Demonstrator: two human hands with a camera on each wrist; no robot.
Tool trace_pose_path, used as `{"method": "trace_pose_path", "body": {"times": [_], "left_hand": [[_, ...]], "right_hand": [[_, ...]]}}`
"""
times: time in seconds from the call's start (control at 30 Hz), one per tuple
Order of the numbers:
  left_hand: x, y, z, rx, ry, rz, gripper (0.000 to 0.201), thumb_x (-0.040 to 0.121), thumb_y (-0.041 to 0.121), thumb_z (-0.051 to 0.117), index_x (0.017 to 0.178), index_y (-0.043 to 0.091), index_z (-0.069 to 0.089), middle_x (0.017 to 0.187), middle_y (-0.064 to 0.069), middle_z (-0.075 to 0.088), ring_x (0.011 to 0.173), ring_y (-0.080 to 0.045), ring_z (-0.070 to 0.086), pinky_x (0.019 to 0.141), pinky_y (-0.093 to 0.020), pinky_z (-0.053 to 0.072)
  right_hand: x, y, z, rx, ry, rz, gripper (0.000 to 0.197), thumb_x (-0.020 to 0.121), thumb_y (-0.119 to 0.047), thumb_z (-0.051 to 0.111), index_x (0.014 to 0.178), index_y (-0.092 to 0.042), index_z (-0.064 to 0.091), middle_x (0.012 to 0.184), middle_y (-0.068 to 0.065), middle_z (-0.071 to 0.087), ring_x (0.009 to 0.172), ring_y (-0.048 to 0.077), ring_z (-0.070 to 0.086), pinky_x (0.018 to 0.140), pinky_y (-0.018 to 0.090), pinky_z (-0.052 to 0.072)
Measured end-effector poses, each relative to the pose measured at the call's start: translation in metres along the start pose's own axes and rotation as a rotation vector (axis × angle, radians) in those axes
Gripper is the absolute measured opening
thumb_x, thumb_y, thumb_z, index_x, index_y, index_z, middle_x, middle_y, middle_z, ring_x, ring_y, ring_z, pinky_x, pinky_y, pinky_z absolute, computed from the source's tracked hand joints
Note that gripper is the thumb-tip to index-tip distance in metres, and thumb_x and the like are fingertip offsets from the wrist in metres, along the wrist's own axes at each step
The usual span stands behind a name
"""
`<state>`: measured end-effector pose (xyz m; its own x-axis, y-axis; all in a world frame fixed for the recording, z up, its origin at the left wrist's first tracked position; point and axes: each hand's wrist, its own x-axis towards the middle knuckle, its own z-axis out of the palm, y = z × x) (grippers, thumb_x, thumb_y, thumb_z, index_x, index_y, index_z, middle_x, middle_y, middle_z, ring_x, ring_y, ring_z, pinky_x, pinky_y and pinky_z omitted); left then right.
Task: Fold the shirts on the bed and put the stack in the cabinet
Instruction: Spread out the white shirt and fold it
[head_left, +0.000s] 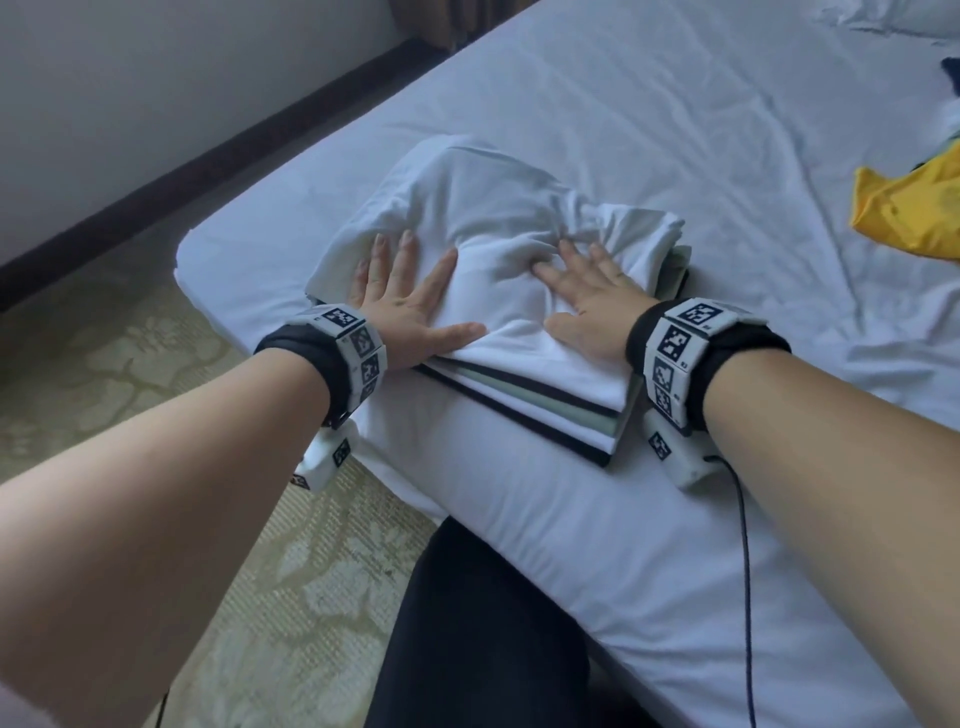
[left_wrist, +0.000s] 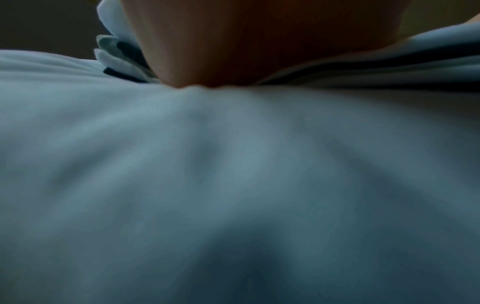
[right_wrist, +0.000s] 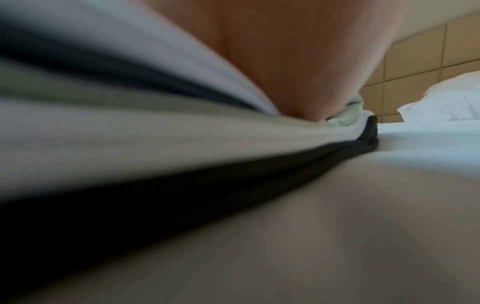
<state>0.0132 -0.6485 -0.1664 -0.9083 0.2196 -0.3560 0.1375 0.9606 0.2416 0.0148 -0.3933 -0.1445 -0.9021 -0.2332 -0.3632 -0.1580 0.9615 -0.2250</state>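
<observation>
My left hand (head_left: 402, 296) and right hand (head_left: 587, 301) press flat, fingers spread, on one wrinkled white shirt (head_left: 467, 218) topping the soft layered stack (head_left: 545, 410); one crumpled yellow shirt (head_left: 909, 208) nearby.

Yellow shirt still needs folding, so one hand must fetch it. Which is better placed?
Right hand: the yellow shirt lies crumpled off to its side of the stack. The left hand presses the stack's far side and would have to cross over.

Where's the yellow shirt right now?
In the head view the yellow shirt lies crumpled at the right edge of the bed, well right of the folded stack under both hands.
</observation>
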Motion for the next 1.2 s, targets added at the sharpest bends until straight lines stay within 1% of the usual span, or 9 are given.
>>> {"method": "trace_pose_path", "body": {"times": [0.2,0.33,0.47,0.6,0.73,0.83,0.93,1.07,1.2], "left_hand": [[-0.005,0.007,-0.010,0.091,-0.022,-0.047,0.103,0.072,0.099,0.030,0.153,0.055,-0.017,0.165,0.001,-0.033,0.147,-0.026,-0.038,0.122,-0.048,-0.020],[0.000,0.054,-0.049,0.308,0.058,-0.097,0.105,0.075,0.090,0.044,0.158,0.047,-0.004,0.170,-0.010,0.000,0.156,-0.038,-0.004,0.125,-0.057,0.003],[0.003,0.098,-0.029,0.154,-0.036,0.099,0.087,0.087,0.087,0.029,0.156,0.053,-0.011,0.166,0.003,-0.030,0.152,-0.032,-0.027,0.124,-0.058,-0.008],[0.012,0.091,0.000,0.017,-0.065,0.082,0.097,0.064,0.098,-0.003,0.153,0.059,-0.011,0.164,0.010,-0.032,0.150,-0.027,-0.032,0.124,-0.054,-0.012],[0.019,0.092,-0.001,-0.063,-0.091,0.095,0.083,0.078,0.093,0.005,0.153,0.060,-0.005,0.169,0.009,-0.018,0.155,-0.029,-0.021,0.123,-0.057,-0.012],[0.020,0.094,0.007,-0.104,-0.022,0.044,0.097,0.060,0.098,-0.001,0.151,0.062,-0.008,0.168,0.011,-0.021,0.154,-0.025,-0.023,0.124,-0.053,-0.012],[0.008,0.096,0.005,-0.099,0.018,0.043,0.078,0.088,0.087,0.016,0.154,0.056,-0.010,0.167,0.012,-0.024,0.154,-0.021,-0.024,0.124,-0.048,-0.015],[-0.011,0.098,-0.023,-0.083,0.033,0.064,0.093,0.082,0.092,0.017,0.156,0.048,-0.017,0.170,0.006,-0.016,0.157,-0.024,-0.012,0.125,-0.050,-0.007],[-0.030,0.128,-0.044,-0.010,0.098,0.153,0.086,0.093,0.079,0.027,0.159,0.042,-0.015,0.171,0.003,-0.008,0.158,-0.020,-0.005,0.127,-0.046,0.000]], "right_hand": [[0.003,0.000,0.004,-0.017,-0.017,0.020,0.073,0.097,-0.046,0.043,0.157,-0.049,0.001,0.166,-0.013,-0.021,0.153,0.017,-0.022,0.126,0.045,-0.006],[0.002,-0.003,0.006,-0.011,0.019,0.033,0.071,0.097,-0.046,0.038,0.158,-0.049,0.001,0.166,-0.013,-0.021,0.153,0.017,-0.022,0.125,0.044,-0.008],[0.009,-0.003,0.014,-0.130,0.008,0.022,0.076,0.094,-0.057,0.025,0.157,-0.040,-0.015,0.164,-0.007,-0.030,0.150,0.024,-0.030,0.125,0.050,-0.008],[0.005,0.001,0.018,-0.127,0.014,0.039,0.074,0.104,-0.047,0.032,0.158,-0.033,-0.017,0.161,-0.009,-0.035,0.148,0.023,-0.033,0.123,0.044,-0.015],[0.003,0.002,0.020,-0.069,0.002,0.034,0.075,0.102,-0.050,0.031,0.159,-0.034,-0.017,0.161,-0.009,-0.035,0.147,0.020,-0.035,0.119,0.040,-0.017],[0.008,0.001,0.024,-0.055,0.046,0.017,0.078,0.101,-0.053,0.034,0.157,-0.038,-0.018,0.161,-0.009,-0.036,0.147,0.020,-0.035,0.115,0.037,-0.020],[-0.003,-0.002,0.020,-0.026,0.059,0.002,0.078,0.100,-0.055,0.036,0.156,-0.042,-0.016,0.161,-0.010,-0.034,0.149,0.021,-0.032,0.120,0.039,-0.018],[-0.058,0.008,-0.012,0.327,0.047,-0.066,0.089,0.091,-0.041,0.066,0.161,-0.039,0.010,0.168,-0.009,0.002,0.155,0.018,0.009,0.122,0.032,0.014],[-0.133,0.090,-0.035,0.587,0.282,0.266,0.090,0.087,-0.033,0.076,0.160,-0.029,0.023,0.160,-0.002,0.036,0.140,0.020,0.045,0.107,0.027,0.038]]}}
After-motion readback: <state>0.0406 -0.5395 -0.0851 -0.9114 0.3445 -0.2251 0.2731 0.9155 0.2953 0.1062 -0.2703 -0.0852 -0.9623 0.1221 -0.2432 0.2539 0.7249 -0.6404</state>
